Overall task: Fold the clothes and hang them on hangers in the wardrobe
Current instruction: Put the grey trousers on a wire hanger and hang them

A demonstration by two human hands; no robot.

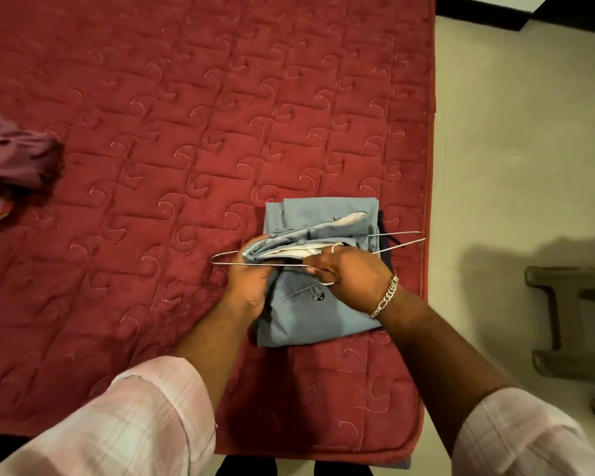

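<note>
Both hands [251, 280] grip blue trousers [310, 304] w/ wire hanger [397, 240] on bed [152, 132].

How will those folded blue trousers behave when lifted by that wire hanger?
The trousers will probably drape and sag either side of the bar, since the cloth already bunches softly in the left hand. The thin hanger may flex slightly. With no clips visible, the smooth cloth might slide off if tilted.
</note>
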